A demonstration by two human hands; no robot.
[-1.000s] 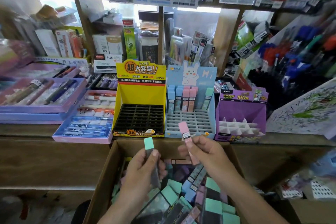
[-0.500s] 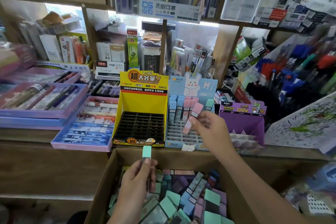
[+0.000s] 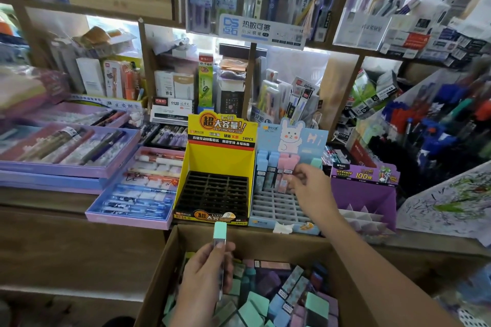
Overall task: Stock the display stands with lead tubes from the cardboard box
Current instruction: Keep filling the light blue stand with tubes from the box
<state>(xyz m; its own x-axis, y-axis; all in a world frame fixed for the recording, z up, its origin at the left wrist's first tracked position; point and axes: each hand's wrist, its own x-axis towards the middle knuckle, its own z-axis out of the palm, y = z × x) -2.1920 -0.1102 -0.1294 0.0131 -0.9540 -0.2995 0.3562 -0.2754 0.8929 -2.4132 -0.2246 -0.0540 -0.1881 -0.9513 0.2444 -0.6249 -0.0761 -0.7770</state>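
My left hand [image 3: 204,277] holds a lead tube with a mint-green cap [image 3: 220,236] upright over the open cardboard box [image 3: 170,271], which is full of pastel lead tubes [image 3: 289,297]. My right hand [image 3: 310,188] reaches over the light-blue rabbit display stand [image 3: 279,207] and pinches a pink-capped tube [image 3: 285,175] at the stand's back row, beside blue, pink and green tubes standing there. A yellow display stand [image 3: 220,156] with an empty black grid sits to the left of it, and a purple stand [image 3: 364,191] to the right.
Purple and blue trays of pens [image 3: 66,151] lie on the wooden counter at left. Shelves behind hold packed stationery. A slanted rack of pens [image 3: 438,125] and a scribbled paper sheet [image 3: 451,199] stand at right.
My right hand carried the pink tube from over the box up to the blue stand's back row. My left hand stayed over the box with the green tube.
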